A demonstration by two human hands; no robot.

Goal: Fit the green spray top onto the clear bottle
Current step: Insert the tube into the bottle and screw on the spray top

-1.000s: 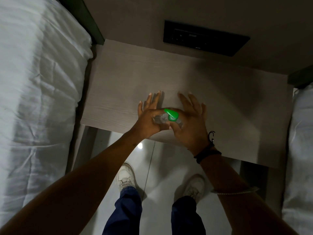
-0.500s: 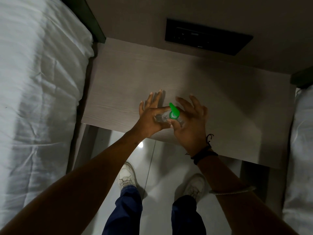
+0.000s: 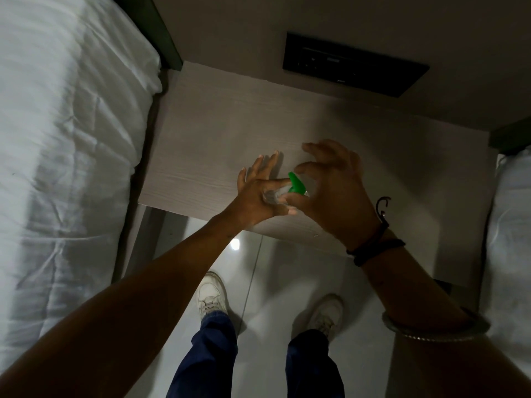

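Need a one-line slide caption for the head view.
Left hand steadies the clear bottle while right hand works the green spray top over a bedside table.

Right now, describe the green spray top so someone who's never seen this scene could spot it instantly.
Find the pale wood bedside table between the two white beds. Near its front edge, two bare hands meet around a small clear bottle, the left hand and the right hand. The green spray top pokes up between them, the only bright green thing in a dim, grey-white scene.
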